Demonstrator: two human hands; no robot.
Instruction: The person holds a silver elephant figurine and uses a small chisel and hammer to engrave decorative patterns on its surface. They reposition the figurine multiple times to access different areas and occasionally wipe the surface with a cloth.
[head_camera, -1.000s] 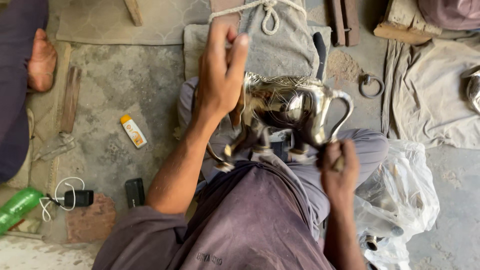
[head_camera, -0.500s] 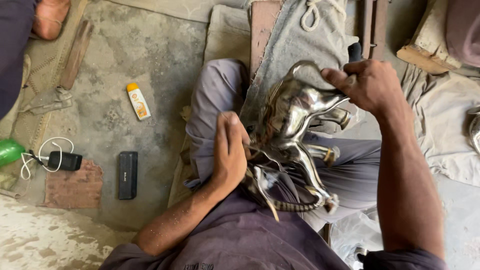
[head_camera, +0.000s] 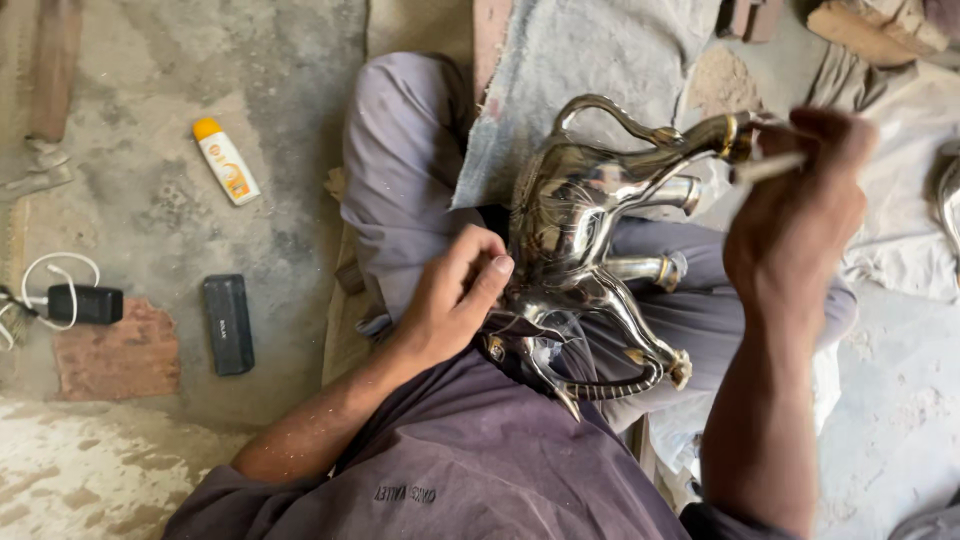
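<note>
While it lies across the person's lap, the silver figure (head_camera: 575, 235) rests on its side, legs pointing toward the right knee and a curled, ribbed tail or horn (head_camera: 610, 390) hooking down near the shirt. It looks like polished cast or sheet metal: stiff, probably fairly heavy for its size, and slippery on the smooth belly. The thin parts, the arched handle (head_camera: 610, 112) at the top, the legs with brass tips and the pointed curl, seem the likeliest to bend or snag, so the broad body is the safer place to hold.

The left hand (head_camera: 450, 300) presses against the body's near flank, fingers (head_camera: 480, 275) curled narrow and thumb laid along the metal, steadying it against the thigh. The right hand (head_camera: 795, 215) is closed around a pale stick-like tool (head_camera: 765, 168) whose tip meets the brass-ringed end (head_camera: 725, 135) of the figure; motion blur hides the exact grip.

On the floor (head_camera: 150, 230) to the left lie a small white-and-orange bottle (head_camera: 225, 160), a black rectangular block (head_camera: 228, 324), and a black charger with white cable (head_camera: 70, 300), all well apart from the work. Grey cloth (head_camera: 600, 50) lies beyond the knees.
</note>
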